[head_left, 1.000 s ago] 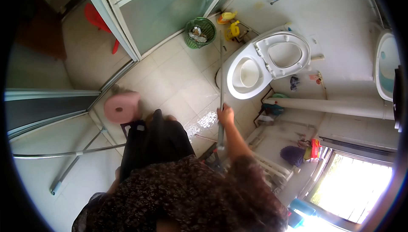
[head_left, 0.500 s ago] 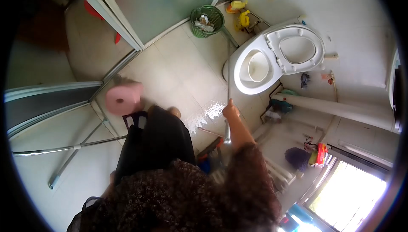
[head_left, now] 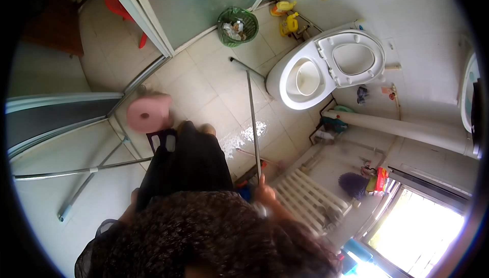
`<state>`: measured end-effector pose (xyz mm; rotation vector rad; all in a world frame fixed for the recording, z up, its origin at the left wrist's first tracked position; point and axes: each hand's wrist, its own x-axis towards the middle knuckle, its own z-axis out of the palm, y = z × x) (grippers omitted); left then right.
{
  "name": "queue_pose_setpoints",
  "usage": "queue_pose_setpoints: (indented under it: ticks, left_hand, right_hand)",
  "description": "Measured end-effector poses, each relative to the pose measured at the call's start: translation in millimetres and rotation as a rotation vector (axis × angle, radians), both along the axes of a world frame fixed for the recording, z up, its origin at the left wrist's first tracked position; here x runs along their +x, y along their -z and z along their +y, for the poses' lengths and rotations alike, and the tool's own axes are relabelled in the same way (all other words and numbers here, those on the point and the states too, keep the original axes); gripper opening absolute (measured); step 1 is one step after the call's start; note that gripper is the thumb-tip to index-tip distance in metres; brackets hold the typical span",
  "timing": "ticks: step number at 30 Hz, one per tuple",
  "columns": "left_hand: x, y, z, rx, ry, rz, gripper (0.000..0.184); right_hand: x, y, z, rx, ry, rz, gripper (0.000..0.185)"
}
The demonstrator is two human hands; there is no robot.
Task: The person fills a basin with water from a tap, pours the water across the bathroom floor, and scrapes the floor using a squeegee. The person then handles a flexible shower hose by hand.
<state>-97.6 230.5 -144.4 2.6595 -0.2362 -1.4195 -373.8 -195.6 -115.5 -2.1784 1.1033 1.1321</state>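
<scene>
Clamped round the metal handle of a long-handled squeegee point(head_left: 254, 130), the right grip point(head_left: 265, 193) is on the near side of the toilet point(head_left: 328, 72), well apart from it. Mostly hidden by clothing, the left grip point(head_left: 134, 196) hangs farther left of the toilet, beside the dark skirt point(head_left: 196, 163); whether its fingers are apart or together, I cannot tell. Nearer than the toilet, just right of the handle, is a white slatted radiator point(head_left: 300, 189). Well left of the toilet sits a pink plastic stool point(head_left: 153, 111). A glistening patch point(head_left: 252, 131) lies on the tiled floor point(head_left: 204, 79), on the toilet's near left. The squeegee's head is at the bowl's left side, close to it; contact is unclear. Beyond, left of the toilet, stand a green wastebasket point(head_left: 249, 25) holding rubbish and two yellow bottles point(head_left: 289, 25).
</scene>
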Motion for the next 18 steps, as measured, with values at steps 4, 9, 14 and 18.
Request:
queue_pose_setpoints:
  ticks: [4, 9, 14, 18]
  left_hand:
    - [-2, 12, 9, -0.068, -0.183, 0.012, 0.030]
    - [-15, 35, 28, -0.129, -0.085, -0.051, 0.031]
    - [-27, 65, 56, -0.172, -0.136, -0.051, 0.031]
    - [-27, 82, 73, -0.224, -0.239, -0.042, 0.032]
  right_hand:
    - [-36, -63, 50, 0.041, 0.018, 0.129, 0.064]
    - [-49, -110, 65, -0.017, 0.179, 0.070, 0.056]
    - [6, -88, 16, -0.160, 0.181, 0.061, 0.055]
    - [58, -26, -60, -0.288, 0.103, -0.125, 0.056]
